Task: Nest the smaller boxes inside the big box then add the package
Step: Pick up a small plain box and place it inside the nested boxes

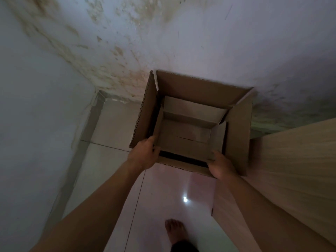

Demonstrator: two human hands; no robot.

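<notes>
From the head camera, looking steeply down: a person lowers a smaller brown cardboard box point(189, 140), open at the top, into a big brown corrugated cardboard box point(236, 128) that stands on the pale glossy floor tiles point(160, 206) against a stained, peeling white wall point(127, 51). The big box's flaps stand up, which leaves its mouth clear for the smaller one to go in straight.

The left hand point(143, 153) grips the smaller box at its near left corner, fingers point(151, 140) curled over the edge. The right hand point(221, 166) holds the near right corner, its fingers point(215, 153) closed over the rim, the heel of the hand resting by the big box's near wall. Holding two opposite corners of the near side likely keeps the box level and square as it goes down.

A dark gap shows between the near walls of the two boxes, so the fit looks loose. How deep the smaller box sits cannot be told.

A light wood-grain panel point(294, 170) rises at the right, just beside the big box. A bare foot point(175, 231) stands on the tiles below. No package and no further box is in view; those steps appear still to come.
</notes>
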